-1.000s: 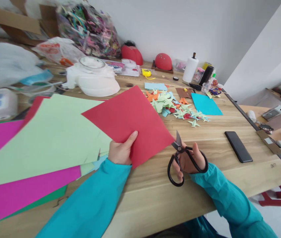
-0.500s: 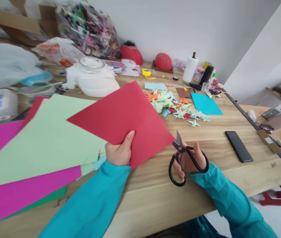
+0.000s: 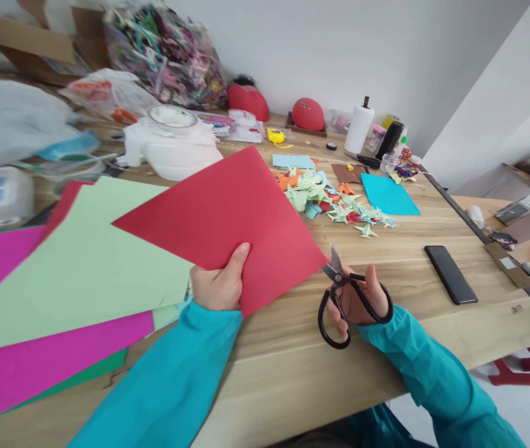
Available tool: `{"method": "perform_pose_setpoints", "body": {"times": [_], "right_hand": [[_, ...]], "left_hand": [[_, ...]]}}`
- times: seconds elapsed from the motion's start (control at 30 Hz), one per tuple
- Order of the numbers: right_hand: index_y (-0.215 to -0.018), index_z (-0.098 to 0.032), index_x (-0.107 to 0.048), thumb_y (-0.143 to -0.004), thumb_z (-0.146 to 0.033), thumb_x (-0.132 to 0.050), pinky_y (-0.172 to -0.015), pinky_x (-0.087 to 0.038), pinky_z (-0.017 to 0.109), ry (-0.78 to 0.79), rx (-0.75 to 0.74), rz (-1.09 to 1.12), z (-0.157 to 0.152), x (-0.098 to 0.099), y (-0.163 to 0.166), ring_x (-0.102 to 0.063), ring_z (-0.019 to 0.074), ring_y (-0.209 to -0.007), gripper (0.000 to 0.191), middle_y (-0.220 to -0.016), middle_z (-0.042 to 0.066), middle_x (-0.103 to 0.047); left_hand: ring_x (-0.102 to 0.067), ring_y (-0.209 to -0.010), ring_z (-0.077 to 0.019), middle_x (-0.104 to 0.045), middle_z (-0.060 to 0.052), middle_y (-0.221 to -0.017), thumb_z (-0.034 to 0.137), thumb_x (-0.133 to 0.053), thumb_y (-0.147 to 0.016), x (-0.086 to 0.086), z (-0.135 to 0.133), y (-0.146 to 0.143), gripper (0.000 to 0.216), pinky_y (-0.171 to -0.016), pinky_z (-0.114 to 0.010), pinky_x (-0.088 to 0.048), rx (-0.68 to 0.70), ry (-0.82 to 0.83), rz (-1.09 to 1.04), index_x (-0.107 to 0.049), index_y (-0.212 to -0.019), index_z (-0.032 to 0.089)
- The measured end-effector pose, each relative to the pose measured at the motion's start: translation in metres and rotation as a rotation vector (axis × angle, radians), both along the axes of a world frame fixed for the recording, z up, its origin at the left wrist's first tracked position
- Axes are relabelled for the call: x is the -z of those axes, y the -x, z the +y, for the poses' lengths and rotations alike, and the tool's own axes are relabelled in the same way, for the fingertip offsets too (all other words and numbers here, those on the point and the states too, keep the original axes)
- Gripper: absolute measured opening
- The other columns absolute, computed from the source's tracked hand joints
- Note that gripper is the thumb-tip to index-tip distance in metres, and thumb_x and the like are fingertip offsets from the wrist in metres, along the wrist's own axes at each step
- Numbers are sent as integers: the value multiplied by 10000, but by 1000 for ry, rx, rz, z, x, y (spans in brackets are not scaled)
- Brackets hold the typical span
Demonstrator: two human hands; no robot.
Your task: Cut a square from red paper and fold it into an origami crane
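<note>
Red paper [image 3: 269, 224] hangs above tabletop [image 3: 283, 379], grip of left hand [image 3: 218, 286] clamped on it; right hand [image 3: 360, 302] clasps scissors [image 3: 338, 278], blades parted at paper's corner. Step: apparently aligning a cut; next calls for steady paper.

You seem to be in a craft workroom: scissors [image 3: 338, 278] above the bench [image 3: 293, 373], coloured sheets [image 3: 101, 255] toward its left, folded paper shapes [image 3: 310, 186] and a tape measure [image 3: 274, 135] toward its far edge, a bulging bag of colourful bits [image 3: 166, 59] farther left along that edge.
</note>
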State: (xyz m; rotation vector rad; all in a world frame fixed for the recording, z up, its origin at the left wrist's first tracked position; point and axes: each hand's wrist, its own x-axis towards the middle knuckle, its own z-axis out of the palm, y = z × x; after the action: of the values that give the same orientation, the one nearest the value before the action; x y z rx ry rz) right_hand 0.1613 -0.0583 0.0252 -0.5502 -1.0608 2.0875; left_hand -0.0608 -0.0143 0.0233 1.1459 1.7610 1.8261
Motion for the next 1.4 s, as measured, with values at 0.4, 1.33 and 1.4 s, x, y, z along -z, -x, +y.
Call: {"method": "perform_pose_setpoints", "body": {"times": [0.4, 1.33, 1.4], "right_hand": [[-1433, -271, -79, -719, -748, 148, -334, -363, 209, 2, -16, -49, 1, -2, -2, -422, 103, -361, 888, -606, -3, -575], [-1418, -302, -83, -718, -713, 200, -358, -402, 230, 38, -7, -88, 1, -2, 2, -424, 103, -354, 860, -595, -17, -552], [-1418, -296, -109, -725, -740, 149, -362, -403, 232, 27, 11, -87, 1, -2, 2, -452, 115, -372, 862, -592, -15, -556]], "left_hand": [[-648, -952, -261, -705, -154, -981, 308, -709, -665, -8, 2, 5, 366, -879, -378, -515, 15, -6, -53, -686, -919, 45], [-646, -977, -256, -714, -108, -978, 291, -701, -670, -14, -12, -9, 323, -875, -358, -530, 64, 79, 1, -693, -919, 84], [-646, -973, -261, -715, -115, -970, 283, -704, -670, -15, -11, -9, 323, -872, -364, -531, 71, 81, -15, -692, -917, 75]]}}
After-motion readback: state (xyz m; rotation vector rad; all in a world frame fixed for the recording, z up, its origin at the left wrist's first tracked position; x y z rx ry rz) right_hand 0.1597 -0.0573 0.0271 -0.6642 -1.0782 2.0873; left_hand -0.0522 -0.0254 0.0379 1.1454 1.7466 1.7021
